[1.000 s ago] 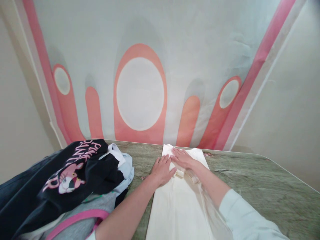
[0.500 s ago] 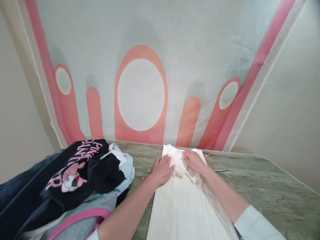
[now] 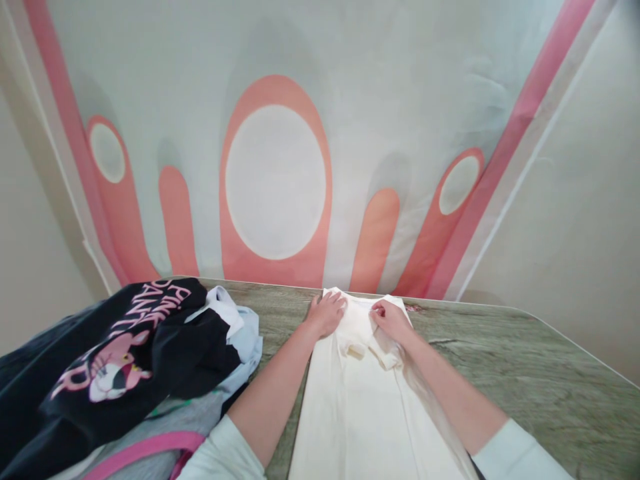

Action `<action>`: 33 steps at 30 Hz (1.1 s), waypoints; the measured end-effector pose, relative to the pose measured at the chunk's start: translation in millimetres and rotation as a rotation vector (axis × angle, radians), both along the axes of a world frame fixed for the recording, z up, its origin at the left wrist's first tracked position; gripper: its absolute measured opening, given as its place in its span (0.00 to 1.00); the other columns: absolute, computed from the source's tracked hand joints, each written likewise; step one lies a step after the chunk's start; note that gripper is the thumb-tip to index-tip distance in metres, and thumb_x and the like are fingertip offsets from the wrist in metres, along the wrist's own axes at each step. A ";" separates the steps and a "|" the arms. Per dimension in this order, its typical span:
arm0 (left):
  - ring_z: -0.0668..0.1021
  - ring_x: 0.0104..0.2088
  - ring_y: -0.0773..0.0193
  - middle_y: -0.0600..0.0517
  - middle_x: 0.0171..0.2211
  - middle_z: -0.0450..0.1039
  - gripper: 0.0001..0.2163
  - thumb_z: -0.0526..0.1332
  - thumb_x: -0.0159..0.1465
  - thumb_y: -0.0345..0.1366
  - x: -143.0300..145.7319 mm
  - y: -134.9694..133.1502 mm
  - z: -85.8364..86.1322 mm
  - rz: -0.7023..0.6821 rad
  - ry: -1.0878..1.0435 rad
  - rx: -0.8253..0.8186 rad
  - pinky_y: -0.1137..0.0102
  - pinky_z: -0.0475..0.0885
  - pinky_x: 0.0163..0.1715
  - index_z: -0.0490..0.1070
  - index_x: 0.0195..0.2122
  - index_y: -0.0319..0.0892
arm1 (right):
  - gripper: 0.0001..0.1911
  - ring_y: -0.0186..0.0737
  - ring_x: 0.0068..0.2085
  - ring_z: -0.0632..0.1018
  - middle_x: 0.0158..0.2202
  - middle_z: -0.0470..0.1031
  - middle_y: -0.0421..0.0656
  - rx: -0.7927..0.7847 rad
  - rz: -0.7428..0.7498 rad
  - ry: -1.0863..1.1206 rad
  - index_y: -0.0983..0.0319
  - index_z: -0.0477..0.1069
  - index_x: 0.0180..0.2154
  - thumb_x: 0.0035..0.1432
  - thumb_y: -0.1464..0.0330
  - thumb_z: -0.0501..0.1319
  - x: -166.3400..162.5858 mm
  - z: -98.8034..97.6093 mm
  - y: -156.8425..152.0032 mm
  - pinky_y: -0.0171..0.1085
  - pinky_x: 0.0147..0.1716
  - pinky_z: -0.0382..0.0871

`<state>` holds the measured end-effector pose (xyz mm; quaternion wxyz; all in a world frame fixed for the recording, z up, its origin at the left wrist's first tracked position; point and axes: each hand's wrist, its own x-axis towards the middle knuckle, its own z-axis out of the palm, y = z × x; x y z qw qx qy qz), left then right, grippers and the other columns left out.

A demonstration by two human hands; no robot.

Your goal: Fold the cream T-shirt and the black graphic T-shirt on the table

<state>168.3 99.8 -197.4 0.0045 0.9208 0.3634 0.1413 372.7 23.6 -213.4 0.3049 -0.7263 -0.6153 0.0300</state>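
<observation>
A cream garment [image 3: 360,407] lies folded lengthwise on the green-grey table [image 3: 525,373], its far end near the wall. My left hand [image 3: 327,312] rests on the garment's far left corner, fingers curled over the cloth. My right hand [image 3: 393,319] pinches the fabric at the far right corner, fingers closed on it. A small folded tab of cloth [image 3: 356,351] lies between my forearms.
A pile of clothes [image 3: 125,373] fills the left side, topped by a black shirt with a pink cartoon print [image 3: 107,363], over white, light-blue and grey-with-pink pieces. A wall hanging with pink ovals [image 3: 275,180] rises behind the table's far edge.
Both hands slid from the garment's middle toward its far end and spread apart to the two corners. The right hand went from lying flat to pinching the cloth.
</observation>
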 end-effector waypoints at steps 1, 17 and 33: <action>0.55 0.59 0.60 0.57 0.60 0.51 0.18 0.43 0.65 0.41 -0.2 1.6 -2.3 0.012 0.015 -0.023 0.56 0.48 0.55 0.56 0.55 0.53 | 0.09 0.34 0.28 0.71 0.27 0.73 0.39 -0.007 0.002 0.013 0.61 0.68 0.35 0.50 0.67 0.54 1.0 1.1 0.2 0.31 0.27 0.60; 0.48 0.61 0.56 0.56 0.63 0.43 0.22 0.41 0.64 0.47 1.0 2.3 -5.3 0.114 0.053 -0.091 0.53 0.44 0.56 0.49 0.59 0.53 | 0.13 0.43 0.45 0.69 0.42 0.71 0.47 0.014 -0.067 -0.130 0.61 0.69 0.40 0.51 0.70 0.54 -12.3 20.0 -15.5 0.38 0.46 0.57; 0.49 0.61 0.54 0.51 0.63 0.43 0.25 0.38 0.64 0.49 0.4 0.7 -6.5 0.231 0.039 -0.115 0.52 0.44 0.56 0.48 0.60 0.45 | 0.37 0.45 0.63 0.44 0.64 0.41 0.46 -0.394 0.125 -0.315 0.64 0.44 0.61 0.58 0.48 0.35 -12.1 10.8 -32.5 0.51 0.58 0.34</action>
